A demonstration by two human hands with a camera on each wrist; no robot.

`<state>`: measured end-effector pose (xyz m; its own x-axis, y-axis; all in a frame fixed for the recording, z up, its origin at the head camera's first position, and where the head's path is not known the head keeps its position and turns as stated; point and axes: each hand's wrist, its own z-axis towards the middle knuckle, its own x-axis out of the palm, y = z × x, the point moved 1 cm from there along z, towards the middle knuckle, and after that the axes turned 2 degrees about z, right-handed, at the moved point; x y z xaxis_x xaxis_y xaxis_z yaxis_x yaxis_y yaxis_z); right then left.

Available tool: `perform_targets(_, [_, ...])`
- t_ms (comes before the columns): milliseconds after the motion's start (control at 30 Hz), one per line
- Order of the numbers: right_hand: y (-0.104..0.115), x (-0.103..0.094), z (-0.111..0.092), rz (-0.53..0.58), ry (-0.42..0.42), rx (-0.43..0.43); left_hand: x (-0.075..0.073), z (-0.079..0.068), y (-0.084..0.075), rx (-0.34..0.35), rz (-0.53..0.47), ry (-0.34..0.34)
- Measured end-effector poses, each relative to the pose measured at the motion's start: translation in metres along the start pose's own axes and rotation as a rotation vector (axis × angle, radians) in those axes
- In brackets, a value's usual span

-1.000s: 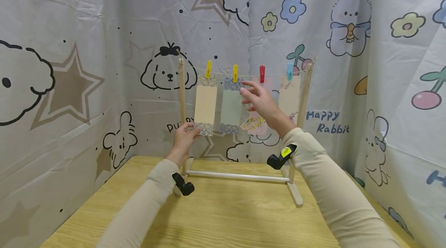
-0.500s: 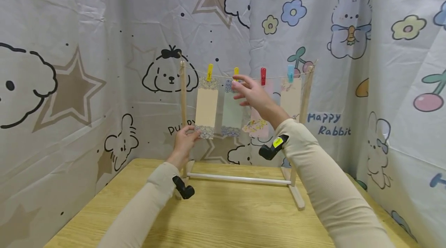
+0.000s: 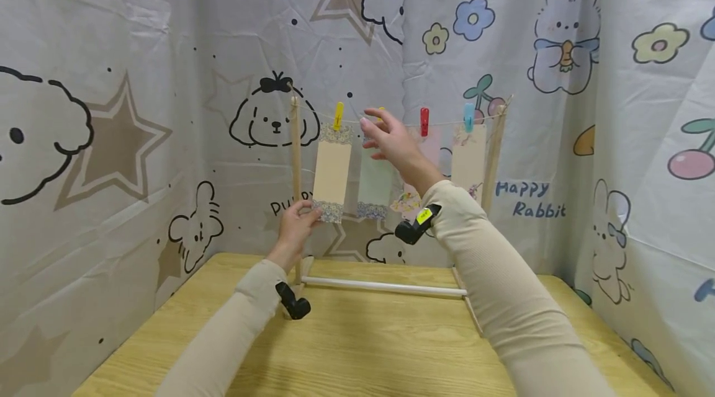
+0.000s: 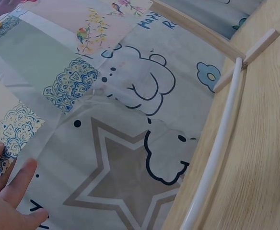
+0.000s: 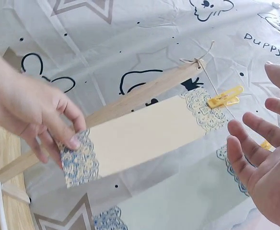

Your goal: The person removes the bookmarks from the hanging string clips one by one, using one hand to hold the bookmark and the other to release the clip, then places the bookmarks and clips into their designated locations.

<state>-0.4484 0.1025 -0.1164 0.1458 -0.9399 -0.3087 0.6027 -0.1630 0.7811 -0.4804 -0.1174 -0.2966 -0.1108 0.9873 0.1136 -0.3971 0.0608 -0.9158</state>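
Observation:
My left hand point(image 3: 294, 229) pinches the lower left corner of a cream bookmark card point(image 3: 332, 172) with blue lace-patterned ends. A yellow clothespin point(image 5: 225, 99) holds that card's top to a thin string. My right hand point(image 3: 395, 142), fingers spread and relaxed, is raised in front of the pale green card point(image 3: 375, 181) and overlaps its yellow clothespin point(image 3: 382, 113) in the head view. Nothing shows between the right fingers. A pink floral card point(image 4: 89, 28) hangs from a red clothespin point(image 3: 424, 122), and a beige floral card point(image 3: 468, 158) from a light blue clothespin point(image 3: 469, 118).
The string runs between two wooden posts point(image 3: 296, 180) of a stand, joined low down by a white rod point(image 3: 385, 287). It stands on a wood-grain table point(image 3: 357, 347). Printed curtains point(image 3: 251, 31) with puppies, stars and rabbits enclose the back and sides.
My right hand has moved left, from beside the green card's clothespin to in front of it, toward the cream card. My left hand keeps its pinch on the cream card's lower corner.

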Motion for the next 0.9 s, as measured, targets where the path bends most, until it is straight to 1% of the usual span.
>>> perform_targets(200, [0.004,0.008,0.013,0.013,-0.044,-0.027,0.000,0.002,-0.004,-0.014,0.029,0.009])
perform_targets(400, [0.003,0.016,0.022,0.017,-0.047,-0.017,-0.001,-0.002,-0.003,-0.029,0.061,0.000])
perform_targets(567, [0.002,0.019,0.027,0.027,-0.061,-0.016,-0.002,-0.004,0.000,-0.005,0.035,0.004])
perform_targets(667, [0.001,0.019,0.029,0.042,-0.070,-0.019,-0.002,-0.005,0.001,0.007,0.040,0.011])
perform_targets(900, [0.000,0.025,0.038,0.038,-0.079,-0.008,-0.003,-0.006,-0.002,0.022,0.037,0.019])
